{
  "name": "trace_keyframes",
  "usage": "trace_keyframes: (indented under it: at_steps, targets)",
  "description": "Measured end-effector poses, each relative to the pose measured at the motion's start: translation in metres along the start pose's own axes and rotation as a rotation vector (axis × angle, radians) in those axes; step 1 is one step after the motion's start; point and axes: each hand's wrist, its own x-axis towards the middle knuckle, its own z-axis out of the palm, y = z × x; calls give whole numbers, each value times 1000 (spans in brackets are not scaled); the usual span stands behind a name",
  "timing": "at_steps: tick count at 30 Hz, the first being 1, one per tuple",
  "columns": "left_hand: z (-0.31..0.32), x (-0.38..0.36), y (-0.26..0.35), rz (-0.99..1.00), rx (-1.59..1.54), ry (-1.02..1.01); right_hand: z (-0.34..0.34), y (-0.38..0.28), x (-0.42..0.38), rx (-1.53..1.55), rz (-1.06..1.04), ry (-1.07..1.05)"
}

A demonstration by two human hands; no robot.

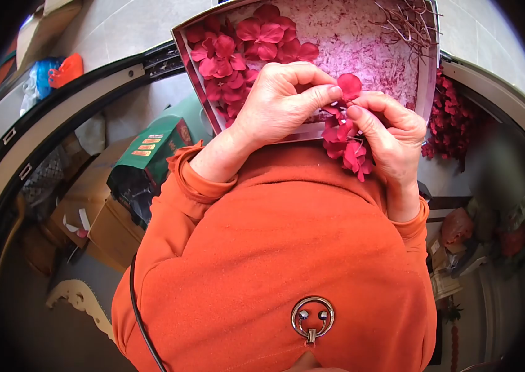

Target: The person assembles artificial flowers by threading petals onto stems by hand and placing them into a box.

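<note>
My left hand (281, 99) pinches a red artificial flower (349, 85) between thumb and fingertips, over the near edge of a shallow box (304, 132). Close beside it, my right hand (392, 133) is closed in a pinch on the flower stem, just below that bloom. More red petals (344, 137) hang down along the stem from between the hands, in front of my orange top. Loose red flower heads (219, 56) lie piled in the left part of the box. Thin brown stems (408, 25) are bunched in its far right corner.
A bundle of red flowers (451, 121) hangs or lies right of the box. To the left are a green box (151, 149), a cardboard carton (98, 198) and, farther off, red and blue plastic bags (67, 70). A dark cable (135, 310) runs down my left side.
</note>
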Motion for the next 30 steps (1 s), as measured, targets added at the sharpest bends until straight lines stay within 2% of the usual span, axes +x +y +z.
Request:
trace_keyframes:
  at_steps: [3, 6, 9, 12, 18, 30]
  targets:
    - [0, -1, 0, -80, 3, 30, 1, 2, 0, -113, -68, 52]
    - [3, -2, -1, -101, 10, 37, 3, 8, 4, -388, -430, 49]
    - [5, -3, -1, -178, -174, -26, 6, 8, 3, -479, -494, 62]
    - [0, -3, 4, -277, -323, -78, 6, 8, 3, -465, -487, 72]
    - [-2, -2, -6, -243, -450, -6, 6, 11, 5, -402, -489, 100]
    - [4, -3, -6, -240, -375, 31, 10, 11, 5, -604, -635, 158]
